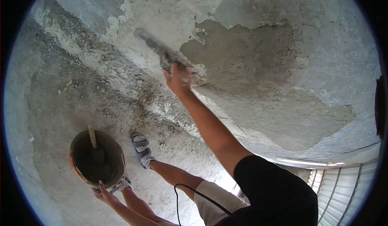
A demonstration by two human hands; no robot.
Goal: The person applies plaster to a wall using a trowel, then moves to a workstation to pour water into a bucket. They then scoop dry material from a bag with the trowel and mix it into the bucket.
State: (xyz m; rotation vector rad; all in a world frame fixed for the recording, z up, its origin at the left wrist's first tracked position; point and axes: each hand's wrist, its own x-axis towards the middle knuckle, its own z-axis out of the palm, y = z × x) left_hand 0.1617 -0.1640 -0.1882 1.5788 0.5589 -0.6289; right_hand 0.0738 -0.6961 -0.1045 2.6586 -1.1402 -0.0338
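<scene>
Plasterwork on a rough wall (307,56), seen from a head camera tilted steeply. The person's right hand (178,79) is raised on an outstretched arm, fingers wrapped closed around the handle of a plastering trowel (155,48). The trowel blade lies flat against the wall, coated in grey mortar, pointing up and to the left from the hand. Motion blur softens the blade's outline.

Just to the right of the trowel sits a darker, wet-looking mortar patch (238,56), irregular in outline, set against paler, dry, flaking plaster around it.

The left hand (104,193) is low in the frame, fingers curled under the rim of a round mortar pan (97,159), gripping it from below. The pan is tilted toward the camera, dark inside. A wooden-handled tool (92,136) stands in the pan, its handle sticking out past the upper rim.

The floor (60,117) is bare concrete, strewn with grey rubble and dust along the foot of the wall. One foot in a grey strapped sandal (141,149) stands on the floor just right of the pan. A black cable (190,195) loops across the person's light shorts.
</scene>
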